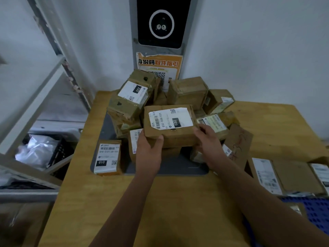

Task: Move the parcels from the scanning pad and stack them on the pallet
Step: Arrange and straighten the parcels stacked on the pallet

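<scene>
Wooden table [178,202] (white walls [249,41] behind): left hand [148,154] and right hand [210,145] grip one parcel [169,122].

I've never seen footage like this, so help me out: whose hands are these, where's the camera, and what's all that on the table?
There is no machine here. A person wears one camera on the head, looking forward and down, so you see their own arms reaching out. The left hand and right hand hold the 032 box, a cardboard parcel, by its two sides at the front of a heap of similar parcels. The heap sits on a grey pad on a wooden table. The 010 box lies at the pad's near left corner. A dark screen is on the wall behind. A blue pallet shows at the lower right.
</scene>
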